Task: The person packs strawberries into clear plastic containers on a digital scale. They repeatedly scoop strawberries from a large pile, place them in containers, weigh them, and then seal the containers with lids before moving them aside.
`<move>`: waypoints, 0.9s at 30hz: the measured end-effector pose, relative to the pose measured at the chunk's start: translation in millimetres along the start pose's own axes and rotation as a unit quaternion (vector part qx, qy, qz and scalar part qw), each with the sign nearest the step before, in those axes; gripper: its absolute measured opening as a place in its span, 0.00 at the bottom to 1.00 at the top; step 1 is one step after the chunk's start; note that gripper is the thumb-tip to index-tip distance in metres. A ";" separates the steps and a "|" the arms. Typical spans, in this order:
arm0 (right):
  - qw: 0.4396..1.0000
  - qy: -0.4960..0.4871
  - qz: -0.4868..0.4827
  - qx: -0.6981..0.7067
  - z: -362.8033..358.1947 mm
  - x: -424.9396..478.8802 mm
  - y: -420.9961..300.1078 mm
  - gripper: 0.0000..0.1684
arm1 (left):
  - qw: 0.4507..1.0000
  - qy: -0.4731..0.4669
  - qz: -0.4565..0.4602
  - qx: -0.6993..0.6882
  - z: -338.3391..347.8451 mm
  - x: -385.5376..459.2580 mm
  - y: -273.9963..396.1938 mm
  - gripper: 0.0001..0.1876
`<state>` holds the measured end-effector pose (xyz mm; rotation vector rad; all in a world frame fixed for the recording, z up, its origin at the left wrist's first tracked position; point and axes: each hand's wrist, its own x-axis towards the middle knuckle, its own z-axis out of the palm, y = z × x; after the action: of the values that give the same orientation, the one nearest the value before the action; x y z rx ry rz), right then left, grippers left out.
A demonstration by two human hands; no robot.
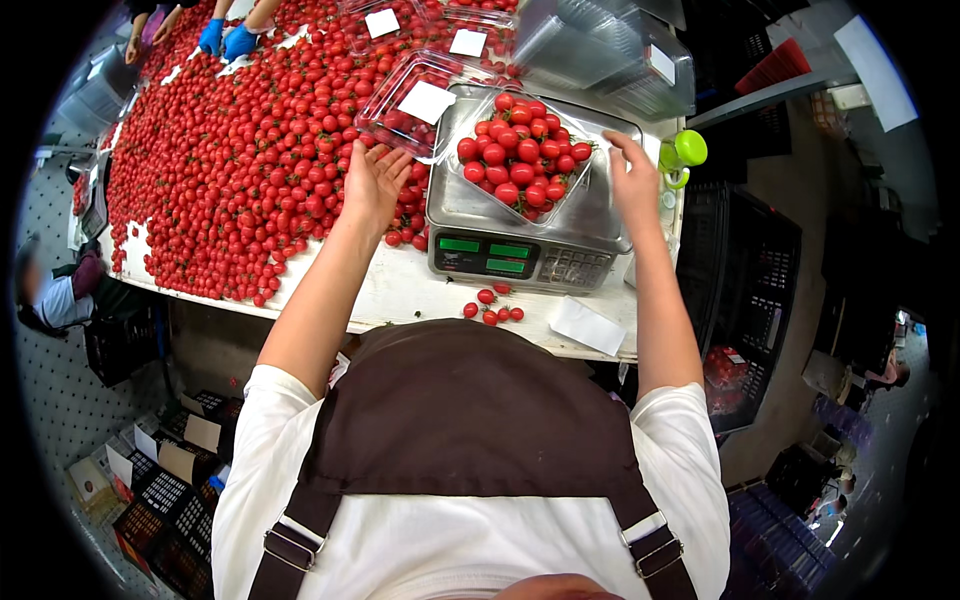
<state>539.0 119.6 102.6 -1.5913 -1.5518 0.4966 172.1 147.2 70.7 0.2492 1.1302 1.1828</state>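
Note:
A clear plastic clamshell box [545, 220] heaped with cherry tomatoes [519, 154] sits turned at an angle on the steel pan of a digital weighing scale [517, 264]. Its transparent lid [382, 90] seems to lie folded back to the left, with a white label [427, 102] on it. My left hand [377, 184] is palm up beside the lid's near edge, above loose tomatoes, holding nothing. My right hand [631, 176] hovers by the right side of the pan, thumb and fingers parted, with nothing visible in it.
Loose cherry tomatoes [247, 165] cover the table's left side. Filled clamshells [480, 26] and stacked empty ones [581, 45] stand behind the scale. A green-lidded bottle [681, 150] is at right. Several stray tomatoes [491, 313] and white paper [587, 325] lie in front. Another person's blue-gloved hands [229, 41] work at upper left.

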 end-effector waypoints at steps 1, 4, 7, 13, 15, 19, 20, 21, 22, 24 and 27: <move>0.991 0.001 -0.104 -0.090 5.9 -5.8 0.1 0.15 | 0.999 0.001 -0.002 -0.037 6.4 3.7 4.4 0.42; 0.982 0.043 -0.131 -0.131 26.1 -19.0 -13.7 0.15 | 0.994 0.012 0.011 -0.106 27.6 7.1 12.7 0.39; 0.983 0.031 -0.134 -0.123 28.9 1.8 -7.2 0.14 | 0.991 -0.016 0.133 -0.027 45.5 -4.1 14.2 0.35; 0.971 0.066 -0.140 -0.181 38.2 7.4 -3.9 0.10 | 0.918 -0.093 0.347 0.170 71.2 -42.5 0.5 0.27; 0.971 0.045 -0.131 -0.196 38.4 2.2 -2.0 0.10 | 0.857 -0.130 0.421 0.266 74.5 -53.0 -7.0 0.26; 0.993 0.098 0.037 0.056 14.0 13.0 10.6 0.11 | 0.627 -0.202 0.582 0.476 75.5 -70.1 -21.6 0.29; 0.974 0.105 0.140 0.140 7.2 18.9 18.7 0.14 | 0.602 -0.247 0.554 0.520 75.6 -73.1 -29.7 0.31; 0.938 0.112 0.241 0.220 0.8 23.9 23.7 0.17 | 0.573 -0.292 0.524 0.559 76.2 -74.9 -41.8 0.34; 0.940 0.094 0.225 0.239 -0.8 27.5 12.9 0.21 | 0.492 -0.306 0.501 0.643 76.7 -78.2 -58.5 0.38; 0.988 -0.016 0.120 0.096 7.0 27.7 7.9 0.24 | 0.464 -0.255 0.500 0.686 74.7 -84.4 -84.7 0.41; 0.985 -0.147 0.061 -0.069 14.5 36.4 19.2 0.30 | 0.459 -0.199 0.501 0.706 86.6 -87.7 -97.8 0.41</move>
<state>545.4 160.6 89.1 -1.7880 -1.7449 0.7331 305.1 66.5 94.4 2.6663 1.2408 0.6123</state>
